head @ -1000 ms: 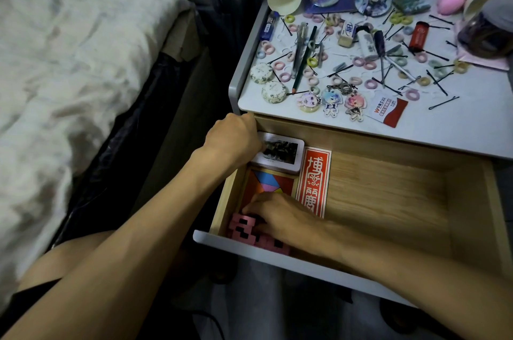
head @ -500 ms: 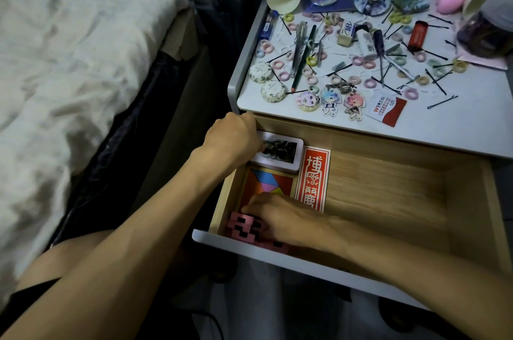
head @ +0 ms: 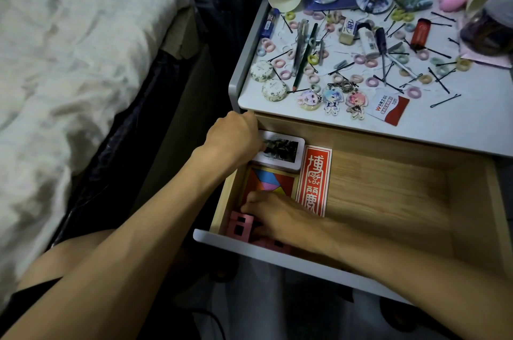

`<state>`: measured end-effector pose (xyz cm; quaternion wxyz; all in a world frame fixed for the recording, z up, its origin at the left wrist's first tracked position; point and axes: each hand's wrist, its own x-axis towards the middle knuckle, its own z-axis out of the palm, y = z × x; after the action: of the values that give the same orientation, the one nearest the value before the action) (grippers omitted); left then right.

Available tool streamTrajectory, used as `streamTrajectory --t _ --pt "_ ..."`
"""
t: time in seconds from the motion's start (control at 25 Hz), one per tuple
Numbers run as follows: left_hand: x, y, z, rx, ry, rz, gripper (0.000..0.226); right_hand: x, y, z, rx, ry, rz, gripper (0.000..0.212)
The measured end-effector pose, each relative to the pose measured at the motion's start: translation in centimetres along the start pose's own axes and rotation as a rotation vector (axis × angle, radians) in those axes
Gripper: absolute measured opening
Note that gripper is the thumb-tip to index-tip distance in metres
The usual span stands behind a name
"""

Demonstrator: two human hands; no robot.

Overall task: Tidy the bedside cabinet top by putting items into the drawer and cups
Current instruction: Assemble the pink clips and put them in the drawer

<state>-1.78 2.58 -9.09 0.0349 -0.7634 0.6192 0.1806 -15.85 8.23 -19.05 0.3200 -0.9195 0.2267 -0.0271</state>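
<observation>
Your right hand (head: 280, 221) is lying over the pink blocks (head: 241, 225) at the front of the drawer (head: 388, 195), its grip hidden; further in, your left hand (head: 234, 139) is holding the white box (head: 286, 150); hair ties (head: 413, 92) are cluttering the table (head: 458, 128) beyond

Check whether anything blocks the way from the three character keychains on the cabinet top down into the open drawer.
Nothing visible does. The keychains lie near the front edge of the cabinet top, and the drawer stands open below with bare wood right of the red card. The left hand and right hand are at its left end.
</observation>
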Motion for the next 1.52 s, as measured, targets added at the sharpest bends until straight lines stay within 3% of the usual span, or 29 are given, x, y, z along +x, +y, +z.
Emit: streamTrajectory --t 0.28,0.72,0.84,0.96,1.08,1.28,1.52 --pt "-0.2 0.0 -0.1 -0.01 -0.005 -0.009 0.039 0.7 1.3 0.2 0.07 -0.06 0.09 0.023" --pt "-0.2 0.0 -0.1 0.015 0.002 -0.009 0.035 0.5 2.1 0.6 0.041 -0.083 0.113 0.034" --pt "-0.6 0.3 -0.6 0.077 0.06 -0.027 0.041 -0.7 1.5 -2.4 -0.007 0.016 0.156 0.045" --pt "-1.0 0.9 -1.2 0.071 0.168 -0.006 0.041 -2.2 1.7 -7.1 -0.024 0.187 0.249 0.034" --pt "-1.3 2.0 -1.8 -0.154 0.233 0.107 0.032 -4.8 1.9 -11.9 0.033 0.375 0.361 0.024" --pt "-0.9 4.8 -3.2 -0.507 0.208 0.284 0.027 -8.7 4.0 -18.5 0.102 0.621 0.552 0.016" --pt "4.5 8.2 -4.0 -0.341 0.291 0.274 0.038 -9.0 8.6 -20.8 -0.01 0.432 0.599 0.037"
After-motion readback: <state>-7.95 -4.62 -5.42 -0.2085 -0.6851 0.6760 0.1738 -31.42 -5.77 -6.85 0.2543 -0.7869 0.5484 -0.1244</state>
